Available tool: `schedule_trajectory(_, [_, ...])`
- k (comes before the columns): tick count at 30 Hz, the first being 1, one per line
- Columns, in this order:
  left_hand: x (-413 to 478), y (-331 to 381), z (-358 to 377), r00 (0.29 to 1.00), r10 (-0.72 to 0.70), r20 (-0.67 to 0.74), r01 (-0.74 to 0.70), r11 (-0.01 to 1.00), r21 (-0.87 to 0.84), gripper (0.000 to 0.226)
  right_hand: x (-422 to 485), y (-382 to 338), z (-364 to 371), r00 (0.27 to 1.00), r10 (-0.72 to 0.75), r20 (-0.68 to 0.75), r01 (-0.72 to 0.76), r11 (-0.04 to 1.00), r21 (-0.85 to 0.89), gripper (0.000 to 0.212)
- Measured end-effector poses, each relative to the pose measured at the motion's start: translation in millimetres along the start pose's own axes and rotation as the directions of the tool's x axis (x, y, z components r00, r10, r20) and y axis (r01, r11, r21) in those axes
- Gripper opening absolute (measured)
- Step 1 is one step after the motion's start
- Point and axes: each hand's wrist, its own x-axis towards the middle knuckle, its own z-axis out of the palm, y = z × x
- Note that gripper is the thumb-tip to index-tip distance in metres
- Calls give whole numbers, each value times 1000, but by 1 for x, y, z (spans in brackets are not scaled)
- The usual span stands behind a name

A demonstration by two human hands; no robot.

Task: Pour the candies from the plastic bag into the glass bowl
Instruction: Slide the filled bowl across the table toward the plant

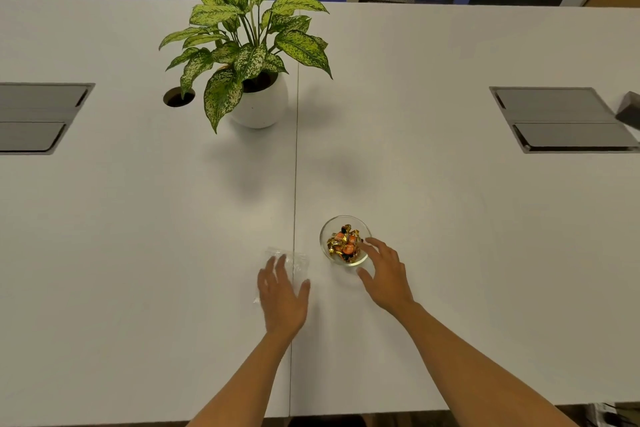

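A small glass bowl [329, 228] stands on the white table, right of the centre seam. Orange and gold wrapped candies [344, 243] fill it. My right hand [385, 273] hovers at the bowl's near right rim with fingers spread, its fingertips at the rim and holding nothing. A clear plastic bag [296, 262] lies flat on the table just left of the bowl; it looks empty. My left hand [282, 293] rests open and flat on the bag's near half, fingers apart.
A potted plant [258, 99] with speckled green leaves stands far back, left of the seam, beside a round cable hole [178, 97]. Grey cable hatches [41, 118] [561, 120] sit at the left and right. The table's near edge [346, 414] is close to my body.
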Motion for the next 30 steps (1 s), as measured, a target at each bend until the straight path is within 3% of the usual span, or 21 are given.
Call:
schedule_trajectory(2, [7, 12, 3, 990, 98, 98, -85, 988, -129, 69, 1, 0, 0, 999, 30, -14, -28, 996, 87, 60])
schedule_trajectory(5, [20, 28, 9, 962, 151, 230, -89, 962, -259, 73, 3, -1, 1, 997, 75, 20, -78, 971, 228, 71])
schedule_trajectory(10, [47, 38, 19, 933, 109, 342, -116, 993, -1, 92, 17, -3, -6, 984, 115, 138, -156, 929, 336, 89])
schedule_trajectory(12, [56, 42, 19, 921, 118, 371, -130, 991, 9, 97, 23, -4, -10, 973, 133, 189, -195, 912, 361, 97])
schedule_trajectory(17, [71, 48, 14, 894, 183, 409, -169, 983, -69, 103, 33, -4, -10, 949, 149, 279, -259, 874, 412, 103])
schedule_trajectory(22, [72, 49, 10, 906, 178, 384, -117, 977, -177, 96, 31, -4, -3, 950, 182, 252, -288, 824, 489, 99])
schedule_trajectory(30, [75, 47, -3, 900, 159, 406, -138, 987, -82, 100, 19, -8, 6, 941, 235, 244, -337, 715, 613, 100])
